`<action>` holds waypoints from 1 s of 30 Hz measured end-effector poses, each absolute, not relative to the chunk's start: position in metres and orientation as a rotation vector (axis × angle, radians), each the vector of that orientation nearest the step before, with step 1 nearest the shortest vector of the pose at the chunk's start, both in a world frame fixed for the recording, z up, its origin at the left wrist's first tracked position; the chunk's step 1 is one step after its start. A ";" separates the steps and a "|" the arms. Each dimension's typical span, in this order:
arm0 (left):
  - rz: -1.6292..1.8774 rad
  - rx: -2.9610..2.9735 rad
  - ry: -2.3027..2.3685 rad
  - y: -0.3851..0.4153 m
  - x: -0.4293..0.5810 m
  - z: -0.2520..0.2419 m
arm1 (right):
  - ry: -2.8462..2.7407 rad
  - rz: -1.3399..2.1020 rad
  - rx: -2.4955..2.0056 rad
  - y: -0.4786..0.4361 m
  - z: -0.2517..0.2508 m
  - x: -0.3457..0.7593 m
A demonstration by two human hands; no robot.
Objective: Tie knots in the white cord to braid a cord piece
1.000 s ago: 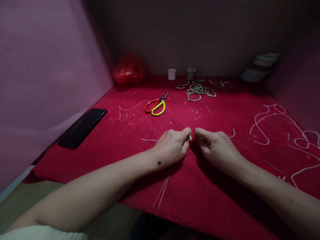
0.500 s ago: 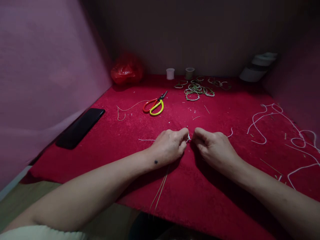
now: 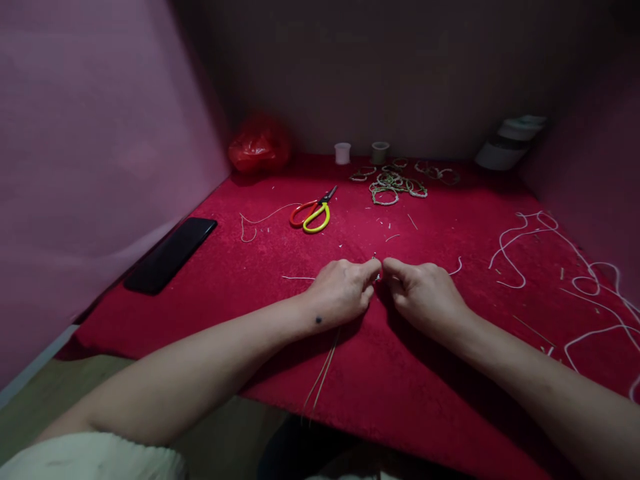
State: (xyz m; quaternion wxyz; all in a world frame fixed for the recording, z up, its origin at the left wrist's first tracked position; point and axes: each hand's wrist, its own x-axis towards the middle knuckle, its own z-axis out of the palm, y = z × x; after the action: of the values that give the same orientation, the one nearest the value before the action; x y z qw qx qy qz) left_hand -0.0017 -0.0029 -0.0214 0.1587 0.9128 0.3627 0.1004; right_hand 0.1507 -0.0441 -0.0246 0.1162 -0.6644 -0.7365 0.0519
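My left hand [image 3: 344, 292] and my right hand [image 3: 424, 295] rest on the red cloth [image 3: 280, 293], fingertips pinched together at a small pale knot of cord [image 3: 378, 273] between them. Thin pale cord strands [image 3: 323, 377] trail from under my left hand toward the near edge of the cloth. Both hands are closed on the cord. Scissors [image 3: 313, 213] with one orange and one yellow handle lie beyond my left hand.
A black phone [image 3: 170, 255] lies at the left edge. A pile of braided cord rings [image 3: 395, 183] sits at the back, behind it two small spools [image 3: 343, 153]. A red bag [image 3: 260, 145] stands in the back corner. Loose white cords [image 3: 545, 247] sprawl at the right.
My hands have drawn slightly closer together over the knot; the view shifted a little. Nothing else moved.
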 end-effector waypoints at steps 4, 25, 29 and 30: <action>0.326 2.569 1.071 -0.001 -0.003 -0.024 | -2.151 0.174 -1.958 -0.043 -0.025 0.153; 0.419 2.620 1.289 -0.009 0.002 -0.029 | -1.948 0.285 -1.590 -0.047 -0.025 0.164; 0.458 2.615 1.296 -0.011 0.002 -0.029 | -1.696 0.800 -1.569 -0.045 -0.021 0.164; 0.476 2.610 1.286 -0.011 0.002 -0.029 | -1.643 0.930 -1.572 -0.045 -0.019 0.164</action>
State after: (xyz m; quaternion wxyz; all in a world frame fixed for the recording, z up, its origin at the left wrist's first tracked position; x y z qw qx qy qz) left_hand 0.0018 -0.0112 -0.0286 0.0963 0.8811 0.4342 0.1606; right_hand 0.1637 -0.0453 -0.0192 0.3355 -0.6028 -0.6300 0.3566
